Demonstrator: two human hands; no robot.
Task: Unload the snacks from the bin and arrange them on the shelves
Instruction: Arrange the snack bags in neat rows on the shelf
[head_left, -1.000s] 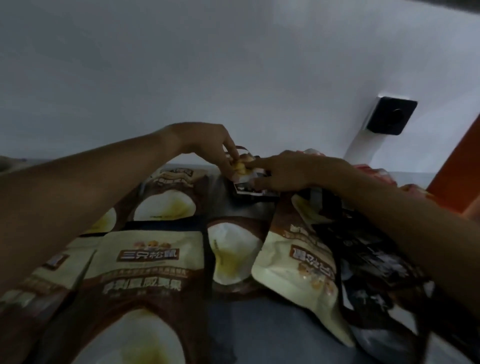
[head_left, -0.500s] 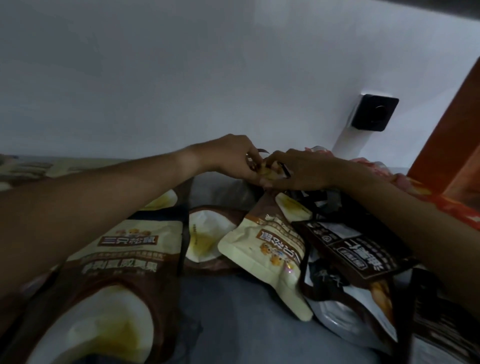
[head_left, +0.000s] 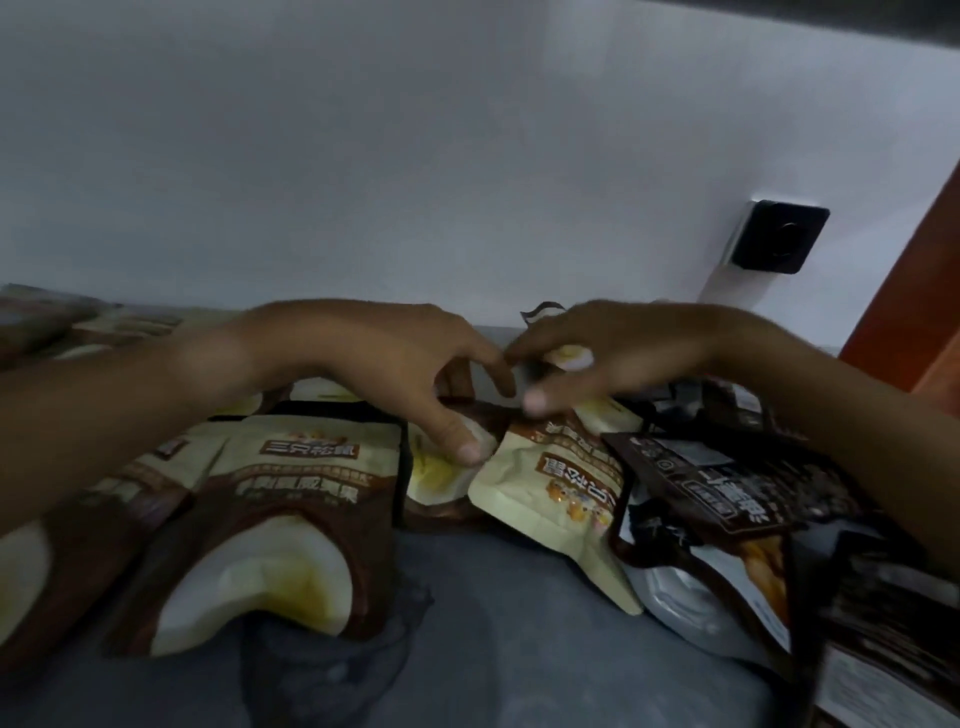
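Observation:
Brown-and-cream snack pouches lie flat on the grey shelf (head_left: 509, 613). A large one (head_left: 291, 499) is at the front left and a cream one (head_left: 550, 488) lies upside down in the middle. Dark brown pouches (head_left: 727, 493) pile up on the right. My right hand (head_left: 623, 353) is at the back of the shelf, curled around a small brown-and-cream pouch (head_left: 569, 356). My left hand (head_left: 374, 364) is beside it with fingers spread. Its thumb rests on a pouch (head_left: 436, 473) underneath and its index finger points at the small pouch.
A white wall (head_left: 415, 182) closes the back of the shelf. A black square device (head_left: 779, 236) is fixed on it at the right. An orange upright (head_left: 914, 291) borders the right side. Bare grey shelf shows in the front middle.
The view has shifted and come closer. My left hand has let go of the small pouch and spread its fingers. My right hand still holds the pouch near the back wall.

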